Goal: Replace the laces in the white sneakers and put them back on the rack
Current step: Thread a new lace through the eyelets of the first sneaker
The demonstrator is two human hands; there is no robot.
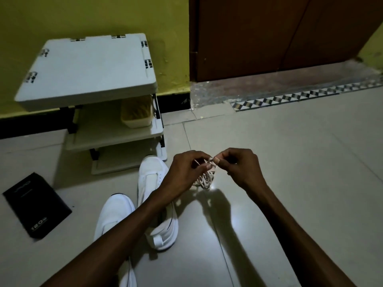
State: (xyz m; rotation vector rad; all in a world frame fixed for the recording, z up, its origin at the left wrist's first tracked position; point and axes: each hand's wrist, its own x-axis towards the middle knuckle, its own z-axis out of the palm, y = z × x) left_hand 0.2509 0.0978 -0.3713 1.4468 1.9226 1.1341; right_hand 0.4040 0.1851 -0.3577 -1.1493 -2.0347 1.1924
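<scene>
Both hands pinch a bundled white lace [204, 179] above the floor, left hand [186, 172] and right hand [240, 168] close together, likely teasing it loose for threading. The two laceless white sneakers [154, 195] lie beside the rack [87, 75], within reach.

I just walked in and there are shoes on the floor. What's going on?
A person is working on a bunched white shoelace, pinching it with the left hand and the right hand just above the floor. The two white sneakers lie on the tiles by the left arm and seem to have no laces in yet. They are not back on the rack, which stands by the yellow wall.
</scene>
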